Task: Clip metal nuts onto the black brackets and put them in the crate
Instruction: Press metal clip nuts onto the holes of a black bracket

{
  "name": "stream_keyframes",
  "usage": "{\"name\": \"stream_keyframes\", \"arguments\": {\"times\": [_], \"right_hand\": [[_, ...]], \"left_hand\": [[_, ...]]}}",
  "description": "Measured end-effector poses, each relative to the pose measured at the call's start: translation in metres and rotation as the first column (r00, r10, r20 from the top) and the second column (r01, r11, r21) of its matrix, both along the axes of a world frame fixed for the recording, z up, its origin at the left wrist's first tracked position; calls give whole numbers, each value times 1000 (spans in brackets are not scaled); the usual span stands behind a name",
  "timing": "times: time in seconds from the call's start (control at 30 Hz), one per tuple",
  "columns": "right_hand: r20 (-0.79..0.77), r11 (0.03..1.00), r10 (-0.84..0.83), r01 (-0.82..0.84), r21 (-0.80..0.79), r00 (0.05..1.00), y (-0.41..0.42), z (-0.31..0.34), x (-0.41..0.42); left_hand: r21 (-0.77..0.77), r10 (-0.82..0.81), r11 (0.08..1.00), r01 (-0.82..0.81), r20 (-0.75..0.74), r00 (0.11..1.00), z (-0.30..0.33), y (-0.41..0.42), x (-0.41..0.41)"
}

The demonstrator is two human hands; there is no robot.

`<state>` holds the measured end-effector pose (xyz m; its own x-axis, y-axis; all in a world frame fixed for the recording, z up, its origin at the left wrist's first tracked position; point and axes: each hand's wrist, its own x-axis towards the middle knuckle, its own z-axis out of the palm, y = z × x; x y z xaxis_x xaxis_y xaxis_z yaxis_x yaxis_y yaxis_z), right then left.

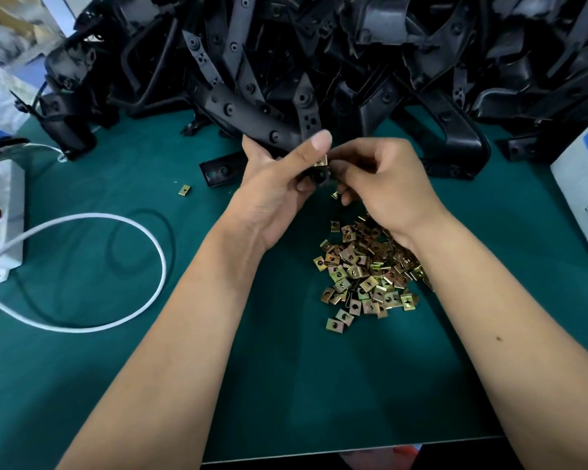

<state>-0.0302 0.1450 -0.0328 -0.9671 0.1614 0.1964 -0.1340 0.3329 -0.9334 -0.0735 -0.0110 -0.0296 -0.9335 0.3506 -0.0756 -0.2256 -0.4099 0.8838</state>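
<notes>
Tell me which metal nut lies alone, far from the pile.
The nut left of the hands, alone on the green mat. All others lie in the pile or at the hands.

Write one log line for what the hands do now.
left hand: holds black bracket | right hand: pinches metal nut onto it | crate: unseen

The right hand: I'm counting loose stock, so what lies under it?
Under the right hand and wrist, the heap of small brass-coloured metal clip nuts runs on over the green table mat; how many lie covered cannot be seen.
</notes>
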Motion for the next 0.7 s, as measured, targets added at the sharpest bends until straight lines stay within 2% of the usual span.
{"name": "stream_keyframes", "arguments": {"times": [0.17,0.27,0.37,0.5,0.57,0.6,0.67,0.7], "right_hand": [[12,929,27,-29,370,1000,7,3,1],[176,810,130,-207,548,976,13,12,5],[336,710,204,-375,596,919,18,19,7],[305,705,200,-353,616,931,14,18,7],[210,800,161,-252,545,964,13,16,6],[144,877,120,-173,449,982,13,15,5],[18,994,-4,2,111,1000,13,13,4],[-13,995,-56,55,-82,998,12,13,3]], "left_hand": [[-36,84,996,-86,-63,994,0,-6,-6],[-93,112,989,-117,-62,992,-4,-5,-6],[-100,151,983,-155,-45,988,-4,-2,-6],[-128,200,971,-200,-8,980,-3,-1,-6],[-160,215,964,-214,-10,977,-2,-1,-6],[-174,222,960,-221,-13,975,-2,-1,-6],[-200,222,954,-223,-30,975,-3,0,-6],[-219,207,952,-214,-51,977,-4,0,-6]]}}
